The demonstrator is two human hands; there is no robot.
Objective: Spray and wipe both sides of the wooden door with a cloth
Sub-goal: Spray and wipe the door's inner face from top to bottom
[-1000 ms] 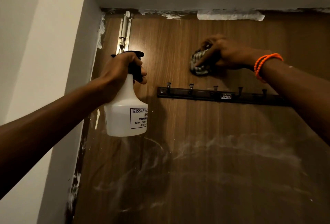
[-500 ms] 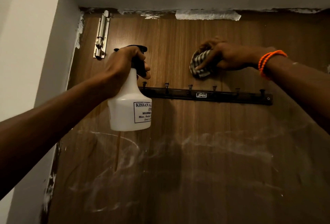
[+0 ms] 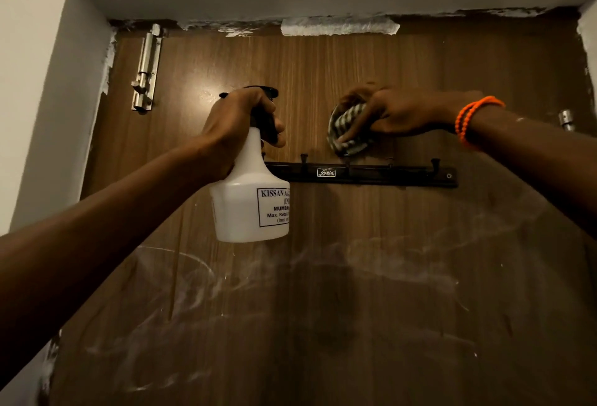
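Cloth (image 3: 347, 131) slid lower, now just above hook rail (image 3: 371, 175). Right hand (image 3: 400, 113) grip bunched round it, pressed on door (image 3: 355, 276). Left hand (image 3: 235, 127) grip wrapped round spray bottle (image 3: 248, 198), left of rail. Below rail streaky white, lots left, other side too I guess.

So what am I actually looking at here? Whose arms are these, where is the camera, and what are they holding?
There is no machine: these are a person's two bare arms, filmed by one wide camera worn on the head, looking up at a wooden door. The left hand grips a white spray bottle by its black trigger head. The right hand, with orange beads at the wrist, presses a striped cloth against the door just above a dark hook rail. A metal bolt sits at the door's upper left. Whitish smears show on the wood lower down.
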